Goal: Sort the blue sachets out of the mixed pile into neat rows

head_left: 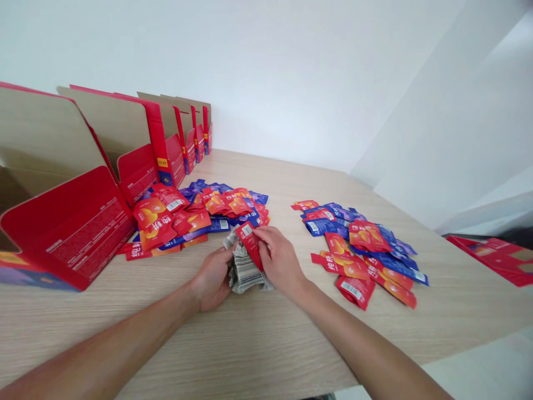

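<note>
A thick bundle of thin grey-and-white printed layers (245, 272) is in my left hand (214, 278), with the fingers closed around its left side. What the layers are made of I cannot make out. My right hand (280, 258) pinches a red sachet (249, 244) with a white barcode label. The sachet lies tilted across the top of the bundle, and part of it is hidden by my fingers. Just beyond my hands is a heap of red and blue sachets (191, 219). To the right of my right hand lies a second pile of red and blue sachets (366, 244).
Several open red cartons (83, 222) stand in a row along the left, flaps up, brown inside. The wooden table (233, 344) meets a white wall (283, 83) at the back. A red flat carton piece (487, 253) is beyond the table's right edge.
</note>
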Tool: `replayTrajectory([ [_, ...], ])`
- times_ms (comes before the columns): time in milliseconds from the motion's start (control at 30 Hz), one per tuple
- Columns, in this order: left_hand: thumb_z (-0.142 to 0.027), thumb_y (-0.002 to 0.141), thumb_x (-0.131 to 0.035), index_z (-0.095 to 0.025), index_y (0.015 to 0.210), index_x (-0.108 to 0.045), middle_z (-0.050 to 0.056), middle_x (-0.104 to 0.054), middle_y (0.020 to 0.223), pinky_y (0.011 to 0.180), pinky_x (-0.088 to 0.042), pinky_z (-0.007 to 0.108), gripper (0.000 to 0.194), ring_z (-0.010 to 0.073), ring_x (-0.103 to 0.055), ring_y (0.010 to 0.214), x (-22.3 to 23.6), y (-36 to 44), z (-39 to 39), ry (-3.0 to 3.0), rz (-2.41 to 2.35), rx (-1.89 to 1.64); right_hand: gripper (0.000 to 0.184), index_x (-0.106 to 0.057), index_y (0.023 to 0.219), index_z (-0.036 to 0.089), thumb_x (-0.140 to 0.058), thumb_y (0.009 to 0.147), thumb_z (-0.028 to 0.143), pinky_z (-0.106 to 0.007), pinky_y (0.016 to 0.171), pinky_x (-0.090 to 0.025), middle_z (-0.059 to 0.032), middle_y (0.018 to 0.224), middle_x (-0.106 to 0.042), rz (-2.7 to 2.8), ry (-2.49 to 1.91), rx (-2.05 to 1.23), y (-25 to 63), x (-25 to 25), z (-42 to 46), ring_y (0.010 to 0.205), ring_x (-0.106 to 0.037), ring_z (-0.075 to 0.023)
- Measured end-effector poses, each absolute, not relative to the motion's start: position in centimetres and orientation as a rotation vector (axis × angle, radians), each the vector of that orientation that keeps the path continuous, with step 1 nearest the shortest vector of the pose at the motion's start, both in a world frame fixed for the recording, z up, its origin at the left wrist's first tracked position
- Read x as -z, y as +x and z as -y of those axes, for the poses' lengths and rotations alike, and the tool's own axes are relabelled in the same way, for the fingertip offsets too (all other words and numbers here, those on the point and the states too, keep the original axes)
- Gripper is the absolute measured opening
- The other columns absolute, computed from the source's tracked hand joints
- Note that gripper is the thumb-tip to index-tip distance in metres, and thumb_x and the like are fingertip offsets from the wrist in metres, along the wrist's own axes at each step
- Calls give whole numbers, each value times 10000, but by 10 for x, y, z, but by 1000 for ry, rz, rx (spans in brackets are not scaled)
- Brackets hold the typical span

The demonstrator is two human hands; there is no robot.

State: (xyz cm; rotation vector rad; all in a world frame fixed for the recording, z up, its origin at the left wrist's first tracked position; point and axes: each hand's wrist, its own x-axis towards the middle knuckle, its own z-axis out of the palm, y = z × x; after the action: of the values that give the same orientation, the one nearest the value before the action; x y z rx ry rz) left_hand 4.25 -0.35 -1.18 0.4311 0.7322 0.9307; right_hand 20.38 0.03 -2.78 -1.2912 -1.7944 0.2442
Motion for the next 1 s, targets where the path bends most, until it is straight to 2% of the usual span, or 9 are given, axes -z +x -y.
replayTrajectory([
  [133, -120, 950, -579, -131, 1088, -734, 97, -805, 913, 711, -649, 326, 208, 219, -776, 741, 11, 42, 5, 442, -737, -937, 390, -726, 1269, 99, -414, 1050, 182, -451, 1049, -575, -194, 1269, -722, 2043, -1240, 52, 198, 31, 14, 1161, -666, -276],
  [267, -106, 937, -576, -124, 1045, -737, 92, -793, 862, 680, -639, 311, 194, 217, -767, 727, 10, 42, 4, 437, -769, -970, 449, -671, 1339, 34, -568, 1037, 349, -513, 1072, -551, -230, 1290, -718, 2187, -1272, 178, 194, 27, 33, 1177, -635, -339],
  [367, -70, 955, -515, -113, 994, -733, 86, -781, 812, 675, -633, 295, 226, 200, -758, 699, 8, 42, 4, 435, -827, -960, 427, -646, 1354, 27, -580, 1014, 277, -457, 1028, -562, -223, 1225, -748, 2290, -1278, 171, 195, 21, 41, 1137, -658, -321],
  [467, -87, 983, -505, -109, 996, -725, 89, -780, 814, 697, -636, 297, 222, 198, -761, 708, 8, 43, 4, 428, -833, -955, 275, -714, 1155, 115, -484, 1011, 159, -333, 805, -562, -121, 945, -784, 2345, -1331, 11, 202, 3, 43, 866, -693, -239],
  [533, -118, 1002, -514, -109, 1042, -721, 99, -788, 857, 730, -643, 312, 211, 206, -769, 743, 9, 44, 4, 435, -792, -952, 268, -698, 934, 178, -448, 1032, 175, -280, 628, -463, -39, 744, -719, 2282, -1417, -85, 209, -14, 37, 638, -626, -181],
  [600, -143, 1013, -523, -114, 1087, -716, 107, -796, 908, 759, -648, 326, 209, 213, -775, 779, 12, 45, 4, 451, -755, -950, 317, -630, 806, 204, -429, 1051, 215, -270, 564, -358, 6, 637, -637, 2150, -1487, -78, 214, -31, 24, 524, -543, -147],
  [767, -183, 1023, -539, -122, 1094, -710, 116, -802, 959, 781, -649, 328, 196, 218, -780, 818, 18, 46, 5, 515, -744, -934, 322, -649, 873, 195, -400, 1076, 216, -265, 670, -380, -43, 794, -722, 2062, -1583, 88, 207, -54, -41, 696, -649, -180],
  [867, -182, 1015, -561, -136, 1079, -714, 96, -802, 921, 768, -643, 302, 172, 213, -783, 826, 18, 45, 6, 523, -757, -920, 341, -686, 1057, 167, -350, 1099, 210, -288, 757, -433, -113, 946, -772, 2191, -1672, 165, 187, -56, -82, 859, -719, -238],
  [1000, -194, 993, -615, -156, 1046, -729, 79, -797, 856, 720, -637, 285, 132, 216, -786, 805, 17, 44, 7, 515, -746, -893, 355, -597, 1321, 108, -335, 1087, 163, -347, 841, -493, -213, 1186, -745, 2309, -1714, 222, 159, -49, -116, 1057, -728, -315],
])
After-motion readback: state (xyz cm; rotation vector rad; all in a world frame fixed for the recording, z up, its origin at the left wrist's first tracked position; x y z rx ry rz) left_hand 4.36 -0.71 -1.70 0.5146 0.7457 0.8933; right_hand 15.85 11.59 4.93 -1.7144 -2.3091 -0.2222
